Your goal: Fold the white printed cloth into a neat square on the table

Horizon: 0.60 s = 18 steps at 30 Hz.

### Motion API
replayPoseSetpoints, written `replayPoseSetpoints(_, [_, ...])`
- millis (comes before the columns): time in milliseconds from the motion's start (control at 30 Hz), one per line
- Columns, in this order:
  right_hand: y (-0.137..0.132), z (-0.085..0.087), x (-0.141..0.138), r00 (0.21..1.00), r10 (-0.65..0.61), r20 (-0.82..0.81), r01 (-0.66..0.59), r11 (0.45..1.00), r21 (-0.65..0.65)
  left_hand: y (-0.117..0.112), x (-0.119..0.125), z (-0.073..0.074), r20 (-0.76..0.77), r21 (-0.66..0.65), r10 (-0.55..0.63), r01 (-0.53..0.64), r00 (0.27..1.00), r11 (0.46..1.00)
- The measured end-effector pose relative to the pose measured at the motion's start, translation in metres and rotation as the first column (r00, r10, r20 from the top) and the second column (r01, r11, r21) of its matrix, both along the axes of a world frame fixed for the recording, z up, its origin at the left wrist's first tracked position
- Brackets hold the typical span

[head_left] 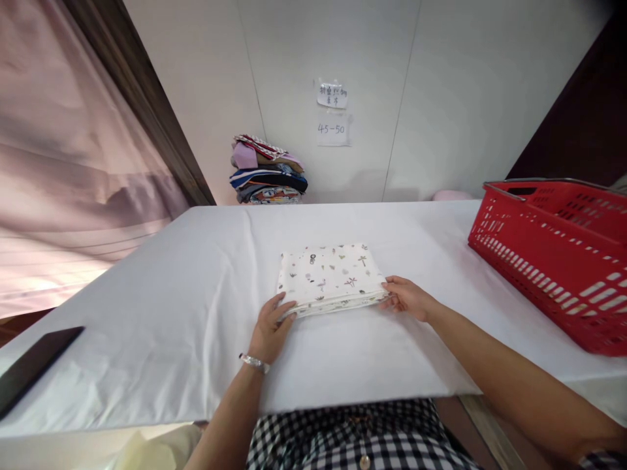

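A folded white cloth [330,274] with small printed figures lies flat in the middle of the white-covered table [171,313]. My left hand [271,326] grips its near left corner, fingers curled onto the edge. My right hand [406,297] pinches the near right corner, fingers closed on the stacked layers. A silver bracelet [255,363] sits on my left wrist.
A red plastic basket [553,254] stands at the table's right side. A stack of folded colourful clothes [267,171] rests at the far edge against the wall, under two paper notes [333,112]. A dark flat phone-like slab [34,365] lies at the near left. A pink curtain [63,163] hangs left.
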State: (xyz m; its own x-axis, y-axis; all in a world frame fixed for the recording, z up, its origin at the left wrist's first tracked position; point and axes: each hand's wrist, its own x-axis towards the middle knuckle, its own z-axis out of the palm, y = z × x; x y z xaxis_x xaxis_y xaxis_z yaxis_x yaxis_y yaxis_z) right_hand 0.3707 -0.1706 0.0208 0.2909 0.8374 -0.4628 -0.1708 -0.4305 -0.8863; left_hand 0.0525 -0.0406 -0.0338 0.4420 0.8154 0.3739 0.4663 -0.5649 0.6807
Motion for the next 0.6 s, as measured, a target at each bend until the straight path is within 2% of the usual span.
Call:
replayPoseSetpoints(167, [-0.0005, -0.0068, 0.0006, 0.983, -0.001, -0.183, 0.018, 0.996, 0.088, 0.0001, -0.0002, -0.0005, -0.009, -0.028, 0.007, -0.007, 1.0, 1.0])
replayPoseSetpoints(267, [-0.0003, -0.0088, 0.002, 0.975, -0.031, -0.22, 0.059, 0.99, 0.126, 0.0008, -0.0003, -0.0015, -0.018, -0.017, 0.014, -0.014, 1.0, 1.0])
replayPoseSetpoints(500, [0.0004, -0.0104, 0.0067, 0.986, -0.088, -0.144, 0.106, 0.987, 0.119, 0.0004, -0.0008, -0.0013, -0.03, -0.001, 0.019, -0.019, 0.999, 1.0])
replayPoseSetpoints(600, [-0.0002, -0.0099, 0.0077, 0.996, -0.088, -0.024, 0.09, 0.989, 0.116, 0.0008, -0.0014, -0.0026, -0.031, 0.007, 0.015, -0.015, 0.999, 1.0])
